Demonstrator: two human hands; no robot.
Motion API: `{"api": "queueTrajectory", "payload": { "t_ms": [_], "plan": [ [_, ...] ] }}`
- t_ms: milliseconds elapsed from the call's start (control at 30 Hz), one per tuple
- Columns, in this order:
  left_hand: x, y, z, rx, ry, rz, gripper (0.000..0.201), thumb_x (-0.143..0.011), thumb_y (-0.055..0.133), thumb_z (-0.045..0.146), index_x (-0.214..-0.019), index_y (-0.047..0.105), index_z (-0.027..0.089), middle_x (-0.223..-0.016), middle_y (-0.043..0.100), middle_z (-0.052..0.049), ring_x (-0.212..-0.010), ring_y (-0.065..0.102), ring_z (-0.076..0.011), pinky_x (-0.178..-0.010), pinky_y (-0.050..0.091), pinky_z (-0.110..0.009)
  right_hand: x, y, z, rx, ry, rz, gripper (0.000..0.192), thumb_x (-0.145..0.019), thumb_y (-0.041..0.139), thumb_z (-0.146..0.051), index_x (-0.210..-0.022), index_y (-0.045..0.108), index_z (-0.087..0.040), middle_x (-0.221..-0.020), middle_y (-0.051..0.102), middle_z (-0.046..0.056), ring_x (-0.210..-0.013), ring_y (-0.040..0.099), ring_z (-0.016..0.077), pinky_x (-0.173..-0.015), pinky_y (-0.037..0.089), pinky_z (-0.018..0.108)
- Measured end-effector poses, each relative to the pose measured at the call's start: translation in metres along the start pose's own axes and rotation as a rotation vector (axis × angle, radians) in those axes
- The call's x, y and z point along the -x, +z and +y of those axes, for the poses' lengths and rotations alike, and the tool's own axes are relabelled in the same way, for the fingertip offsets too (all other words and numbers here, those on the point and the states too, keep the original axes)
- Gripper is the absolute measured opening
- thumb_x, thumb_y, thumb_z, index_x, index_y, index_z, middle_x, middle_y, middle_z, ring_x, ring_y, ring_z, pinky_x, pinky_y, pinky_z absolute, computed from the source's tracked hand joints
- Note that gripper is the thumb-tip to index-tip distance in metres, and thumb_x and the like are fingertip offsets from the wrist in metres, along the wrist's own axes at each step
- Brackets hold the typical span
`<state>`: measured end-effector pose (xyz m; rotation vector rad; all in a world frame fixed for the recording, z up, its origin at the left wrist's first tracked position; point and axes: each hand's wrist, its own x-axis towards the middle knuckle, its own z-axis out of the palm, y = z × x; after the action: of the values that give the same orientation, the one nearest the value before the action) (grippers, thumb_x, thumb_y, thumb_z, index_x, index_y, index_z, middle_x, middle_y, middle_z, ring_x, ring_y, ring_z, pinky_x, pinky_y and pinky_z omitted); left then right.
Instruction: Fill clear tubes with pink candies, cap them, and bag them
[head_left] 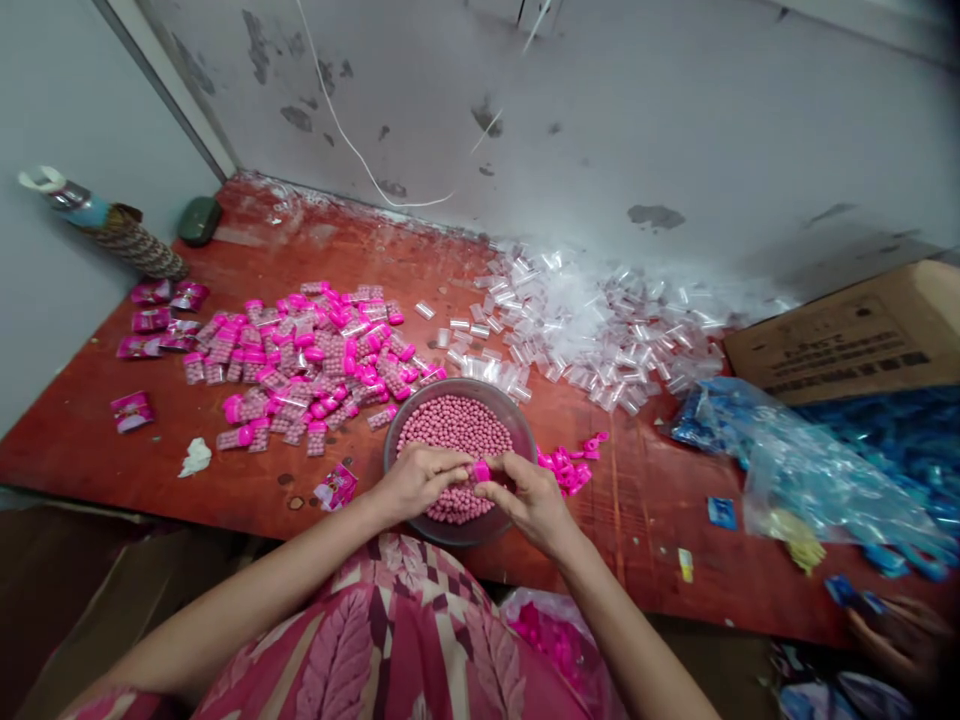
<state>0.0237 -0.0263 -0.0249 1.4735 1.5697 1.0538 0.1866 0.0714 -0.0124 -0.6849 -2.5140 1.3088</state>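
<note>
Over a round bowl (526, 425) of small pink balls (454, 425), my two hands meet. My left hand (420, 482) pinches a small clear bottle, mostly hidden by the fingers. A bright pink cap (481, 470) sits at the bottle's end, between the thumb and fingers of my right hand (531, 497). Whether the cap is fully seated I cannot tell. Just right of the bowl lies a small heap of loose pink caps (566, 470). Filled bottles with pink caps (300, 360) are piled to the left, and clear tubes (570, 320) are heaped behind on the right.
Pink packets (150, 320) and a tall bottle in a patterned cover (135, 240) stand far left. At right are a cardboard box (840, 340), a plastic bag with blue items (810, 480) and another person's hand (892, 635). A bag of pink caps (551, 640) hangs below the table edge.
</note>
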Motion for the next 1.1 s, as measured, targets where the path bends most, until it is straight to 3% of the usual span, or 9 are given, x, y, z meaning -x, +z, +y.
{"api": "queueTrajectory", "payload": {
  "t_ms": [133,233,433,600,767,833,933,1000,1100],
  "plan": [
    [-0.002,0.005,0.003,-0.011,-0.003,0.015,0.022,-0.083,0.047,0.025,-0.091,0.066,0.020,-0.078,0.068,-0.003,-0.071,0.061,-0.0146,-0.065,0.045,-0.023,0.006,0.001,-0.002,0.149,-0.069,0.074,0.009,-0.082,0.051,-0.026,-0.083,0.053,-0.017,-0.068,0.055,0.003,-0.063,0.052,0.0139,-0.058,0.040,0.023],
    [-0.005,0.007,0.005,0.035,-0.033,0.037,0.022,-0.082,0.048,0.025,-0.090,0.067,0.019,-0.077,0.068,-0.004,-0.068,0.061,-0.0144,-0.063,0.044,-0.023,0.004,-0.002,0.001,0.134,-0.096,0.078,0.009,-0.081,0.053,-0.026,-0.083,0.053,-0.017,-0.069,0.055,0.003,-0.062,0.051,0.0134,-0.058,0.040,0.023],
    [-0.011,0.005,0.008,0.132,-0.063,0.062,0.021,-0.081,0.051,0.025,-0.094,0.066,0.020,-0.085,0.069,-0.003,-0.073,0.062,-0.0140,-0.066,0.045,-0.023,-0.001,-0.008,0.004,-0.011,0.035,0.095,0.014,-0.078,0.057,-0.032,-0.083,0.054,-0.019,-0.072,0.057,0.002,-0.062,0.052,0.0120,-0.055,0.041,0.021],
    [-0.010,0.006,0.011,0.077,-0.061,0.077,0.020,-0.081,0.050,0.025,-0.091,0.067,0.020,-0.082,0.069,-0.003,-0.071,0.062,-0.0143,-0.066,0.044,-0.023,0.001,-0.005,0.002,0.150,-0.075,0.107,0.010,-0.082,0.052,-0.027,-0.081,0.050,-0.018,-0.068,0.053,0.002,-0.062,0.050,0.0129,-0.057,0.039,0.023],
    [-0.013,0.012,0.009,0.083,-0.079,0.099,0.019,-0.079,0.051,0.023,-0.088,0.068,0.020,-0.078,0.068,-0.003,-0.069,0.061,-0.0149,-0.066,0.044,-0.024,-0.002,-0.007,0.005,0.266,-0.161,0.035,0.009,-0.083,0.049,-0.024,-0.077,0.048,-0.018,-0.067,0.050,0.003,-0.061,0.048,0.0137,-0.057,0.039,0.025],
    [-0.016,0.015,0.005,0.207,-0.143,0.102,0.020,-0.077,0.053,0.023,-0.089,0.068,0.019,-0.079,0.068,-0.004,-0.069,0.061,-0.0157,-0.066,0.045,-0.025,-0.007,-0.009,0.005,0.207,-0.161,0.052,0.007,-0.082,0.050,-0.025,-0.082,0.052,-0.017,-0.070,0.053,0.004,-0.064,0.050,0.0142,-0.060,0.041,0.025],
    [-0.019,0.019,0.000,0.579,-0.318,0.095,0.025,-0.074,0.056,0.026,-0.094,0.067,0.015,-0.079,0.069,-0.006,-0.067,0.062,-0.0168,-0.064,0.048,-0.027,-0.013,-0.013,-0.001,0.035,-0.085,0.130,0.017,-0.080,0.055,-0.026,-0.094,0.057,-0.019,-0.080,0.059,0.006,-0.075,0.055,0.0164,-0.068,0.044,0.028],
    [-0.019,0.020,-0.002,0.759,-0.389,0.151,0.030,-0.072,0.058,0.028,-0.097,0.065,0.013,-0.085,0.068,-0.007,-0.071,0.062,-0.0178,-0.067,0.049,-0.029,-0.011,-0.014,-0.005,-0.199,0.041,0.156,0.027,-0.077,0.058,-0.028,-0.104,0.056,-0.021,-0.093,0.061,0.007,-0.085,0.057,0.0184,-0.075,0.045,0.031],
    [-0.017,0.015,-0.004,0.792,-0.385,0.264,0.031,-0.071,0.060,0.027,-0.097,0.065,0.014,-0.096,0.067,-0.008,-0.083,0.061,-0.0196,-0.076,0.047,-0.032,-0.002,-0.013,-0.004,-0.695,0.236,0.120,0.045,-0.075,0.060,-0.033,-0.117,0.048,-0.026,-0.102,0.060,0.007,-0.087,0.059,0.0199,-0.079,0.046,0.036]
  ]
}}
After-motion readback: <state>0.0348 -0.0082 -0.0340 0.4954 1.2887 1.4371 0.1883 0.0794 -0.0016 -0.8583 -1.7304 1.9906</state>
